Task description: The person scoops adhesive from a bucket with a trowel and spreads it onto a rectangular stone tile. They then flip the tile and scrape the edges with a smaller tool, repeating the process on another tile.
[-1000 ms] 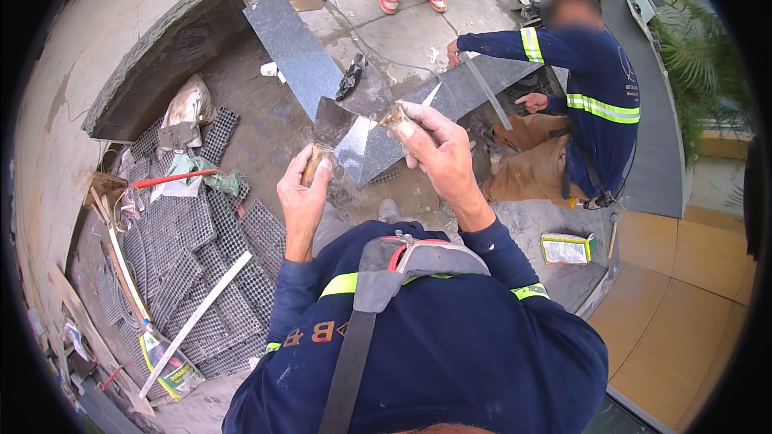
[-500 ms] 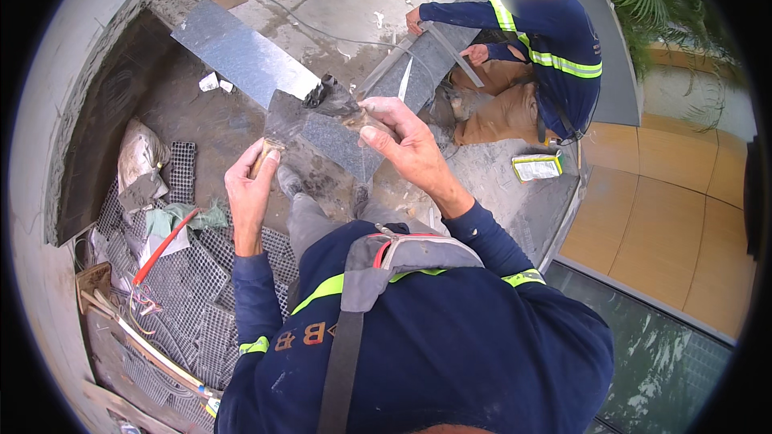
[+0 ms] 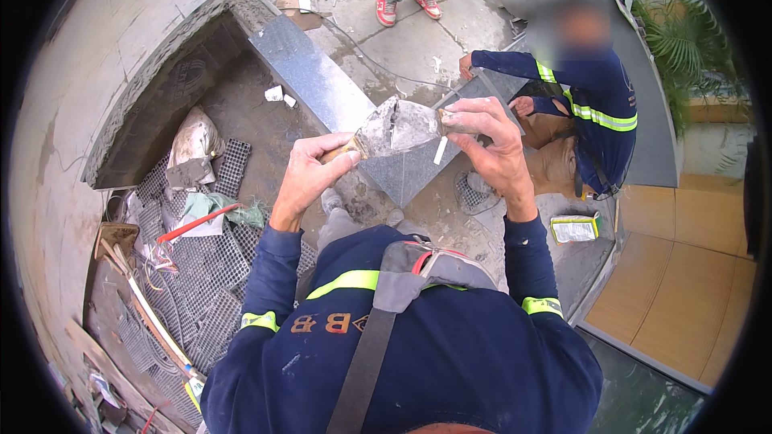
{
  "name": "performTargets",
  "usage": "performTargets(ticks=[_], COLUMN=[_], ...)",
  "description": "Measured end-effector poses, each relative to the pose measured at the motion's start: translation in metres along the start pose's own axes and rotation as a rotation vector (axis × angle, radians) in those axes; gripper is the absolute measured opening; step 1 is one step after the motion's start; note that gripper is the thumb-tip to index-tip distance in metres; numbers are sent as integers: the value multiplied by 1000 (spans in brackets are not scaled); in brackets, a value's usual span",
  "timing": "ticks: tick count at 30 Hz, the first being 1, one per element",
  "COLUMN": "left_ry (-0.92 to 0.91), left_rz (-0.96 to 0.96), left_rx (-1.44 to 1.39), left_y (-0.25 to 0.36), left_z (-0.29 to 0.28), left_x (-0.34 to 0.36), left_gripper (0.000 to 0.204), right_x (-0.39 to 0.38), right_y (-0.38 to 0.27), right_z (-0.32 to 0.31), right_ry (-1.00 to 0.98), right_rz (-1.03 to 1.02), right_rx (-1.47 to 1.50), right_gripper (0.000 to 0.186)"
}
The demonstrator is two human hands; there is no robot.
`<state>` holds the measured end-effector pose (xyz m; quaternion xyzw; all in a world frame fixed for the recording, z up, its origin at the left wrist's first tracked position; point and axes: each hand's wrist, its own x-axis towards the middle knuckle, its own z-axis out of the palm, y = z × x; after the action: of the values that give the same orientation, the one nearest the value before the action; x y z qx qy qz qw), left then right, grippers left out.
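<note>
Between my hands are what look like two dirt-caked grey work gloves [image 3: 400, 126], with yellowish cuffs and their grey parts meeting in the middle. My left hand [image 3: 315, 173] pinches the cuff at the left end. At the other end, my right hand [image 3: 492, 145] grips the second cuff between thumb and fingers. Beneath them lies a long speckled grey stone slab [image 3: 310, 72], partly covered by the gloves. A white strip [image 3: 441, 150] shows just below my right fingers.
At the right a co-worker [image 3: 599, 104] crouches with hands at another grey slab [image 3: 498, 84]. Black plastic grids [image 3: 205, 265], a red tube [image 3: 197, 224] and a dirty white sack [image 3: 195, 141] lie at left. A white-and-green bag [image 3: 575, 228] rests at right. Another person's red shoes [image 3: 387, 11] stand beyond.
Both hands have shifted right in the picture as the view turned. The gloves, dark and crumpled before, now show a paler, flatter side. The far person's legs show more.
</note>
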<state>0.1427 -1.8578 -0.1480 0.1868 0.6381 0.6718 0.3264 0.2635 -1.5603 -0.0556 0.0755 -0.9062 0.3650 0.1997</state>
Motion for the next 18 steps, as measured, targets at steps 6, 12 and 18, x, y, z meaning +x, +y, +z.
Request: performTargets(ticks=[6,12,18], left_ry=[145,455,560], left_rz=[155,69,152], left_rx=[-121,180,300], left_y=[-14,-11,-26], left_z=[76,161,225], left_x=[-48,-83,-121], left_gripper=[32,35,37], right_x=[-51,-104,-146], right_y=[6,-16,-36], right_z=[-49,-87,-113], right_ry=[90,255,46], right_rz=[-72,-183,-231], right_rx=[-280,-320,-511], right_gripper=[36,38,36])
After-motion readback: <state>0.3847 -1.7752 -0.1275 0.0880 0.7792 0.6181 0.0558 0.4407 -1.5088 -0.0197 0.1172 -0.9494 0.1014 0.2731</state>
